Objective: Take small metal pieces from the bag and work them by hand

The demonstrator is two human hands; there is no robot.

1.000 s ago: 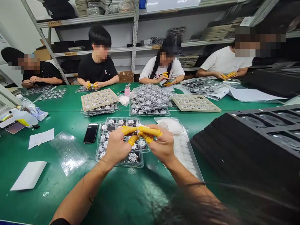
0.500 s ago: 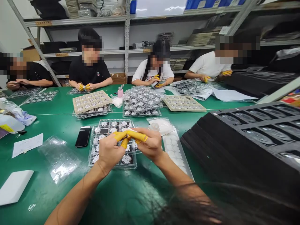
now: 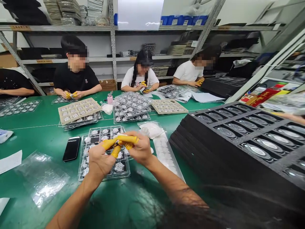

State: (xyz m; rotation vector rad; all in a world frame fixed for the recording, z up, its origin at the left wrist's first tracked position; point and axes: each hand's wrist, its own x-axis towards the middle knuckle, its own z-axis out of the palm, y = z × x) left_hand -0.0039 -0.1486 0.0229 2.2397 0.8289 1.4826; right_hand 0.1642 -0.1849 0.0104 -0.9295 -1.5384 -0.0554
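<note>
Yellow finger cots cover the fingertips of both my hands. My left hand (image 3: 101, 160) is closed in a pinch on what looks like a watch head (image 3: 116, 143), small and dark with a shiny edge, mostly hidden by the fingers. From the other side my right hand (image 3: 139, 146) grips the same piece, and a bit of white shows at its fingertips. Both hands hover over a clear plastic tray (image 3: 81, 173) of watch heads in square pockets. One pocket at its upper left shows only a dark bottom. My wrists partly cover the tray.
A black phone (image 3: 71, 148) and a clear bag (image 3: 44, 178) lie left. Right of the tray are a bag of white discs (image 3: 166, 156) and a tall stack of black foam trays (image 3: 190, 140). Beyond stand a beige tray (image 3: 79, 110) and stacked clear trays (image 3: 133, 103). Several co-workers sit opposite.
The camera has turned right, so the table and co-workers sit further left in view. Both hands stay together over the tray, still gripping the small piece, with slight finger movement.
</note>
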